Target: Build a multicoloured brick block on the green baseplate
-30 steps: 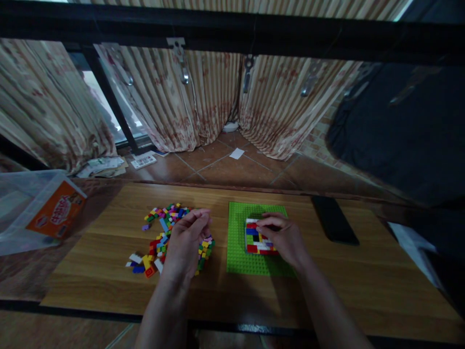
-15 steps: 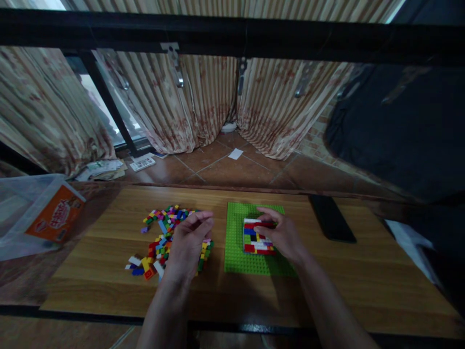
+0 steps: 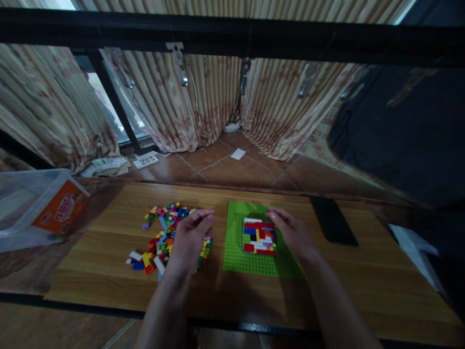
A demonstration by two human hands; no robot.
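Observation:
A flat block of stacked toy bricks [image 3: 259, 237], mostly red, white, blue and yellow, sits on a green baseplate [image 3: 234, 261]. My right hand [image 3: 288, 232] hovers by its upper right corner, thumb and forefinger drawn together; whether a small piece is between them is hidden. To the left, my left hand [image 3: 191, 237] hangs over a heap of loose bricks [image 3: 160, 245], covering part of it. Its fingers are curled toward the thumb in a pinch, and anything they hold is too small to make out.
A black phone [image 3: 333, 220] lies on the wooden table [image 3: 105, 232], right of the baseplate. A clear plastic bin [image 3: 32, 208] with an orange label stands off the left end. Papers [image 3: 414, 252] are at the right edge. Curtains [image 3: 203, 106] hang beyond.
My right hand has moved right, off the brick block, uncovering its right side, and its fingers have drawn closer together. My left hand stays over the heap. The view has shifted slightly.

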